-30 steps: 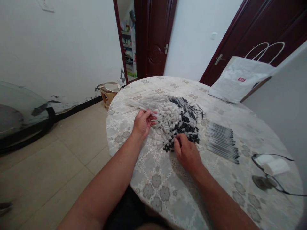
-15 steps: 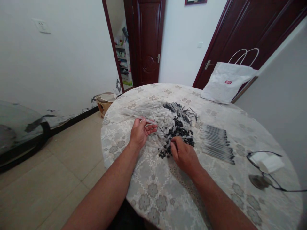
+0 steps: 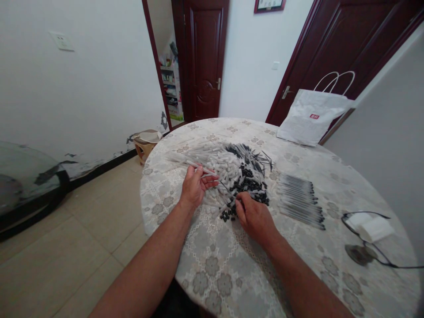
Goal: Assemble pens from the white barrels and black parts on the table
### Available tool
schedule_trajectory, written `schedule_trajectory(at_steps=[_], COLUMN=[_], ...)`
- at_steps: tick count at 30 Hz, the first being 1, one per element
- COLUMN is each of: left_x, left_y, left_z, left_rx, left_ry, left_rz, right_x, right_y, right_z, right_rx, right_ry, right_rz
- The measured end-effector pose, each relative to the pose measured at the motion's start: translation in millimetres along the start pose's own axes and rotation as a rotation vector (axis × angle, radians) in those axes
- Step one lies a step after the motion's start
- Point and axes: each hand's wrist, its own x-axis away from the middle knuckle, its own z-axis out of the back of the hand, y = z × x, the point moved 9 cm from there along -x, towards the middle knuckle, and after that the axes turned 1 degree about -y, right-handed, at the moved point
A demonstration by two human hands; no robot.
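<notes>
Translucent tube [image 3: 208, 171]: in the left hand [image 3: 193, 187], left of the worktop's [image 3: 232, 274] middle.
Left hand: pinching the tube, other fingers loose.
Right hand [image 3: 255, 216]: narrow, apparently holding a thin dark rod [image 3: 227, 187].
Gap: smaller than a second ago; rod and tube seem nearly aligned, contact unclear.
White bag [image 3: 300, 119], far right edge: red label [image 3: 314, 116], illegible.
Wall frame [image 3: 269, 4]: writing illegible.

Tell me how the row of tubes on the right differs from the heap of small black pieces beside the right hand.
The row of tubes is laid out side by side, while the black pieces are jumbled. The tubes are long and slender; the black pieces are short and stubby. The tubes look pale with dark ends, the black pieces dark all over. Both lie on the patterned tablecloth.
</notes>
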Motion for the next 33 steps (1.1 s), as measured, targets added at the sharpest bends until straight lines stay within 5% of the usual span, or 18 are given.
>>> schedule_trajectory(at_steps=[12, 20, 23, 30, 33], left_x=[2, 33, 42, 57, 49], left_y=[-1, -34, -39, -59, -55], left_z=[-8.2, -41.3, -46.5, -57.2, -52.1], left_rx=[-0.107, -0.107, -0.043, 0.022, 0.065], left_ry=[-0.062, -0.401, -0.445, -0.529, -0.427], left_rz=[0.036, 0.397, 0.466, 0.591, 0.544], right_x=[0, 1, 1, 1, 0], right_y=[4, 3, 2, 2, 23], right_z=[20, 11, 7, 8, 26], right_rx=[-0.284, -0.858, -0.972, -1.051, -0.858], right_ry=[0.17, 0.081, 0.051, 0.033, 0.19], right_rz=[0.003, -0.064, -0.075, -0.075, -0.143])
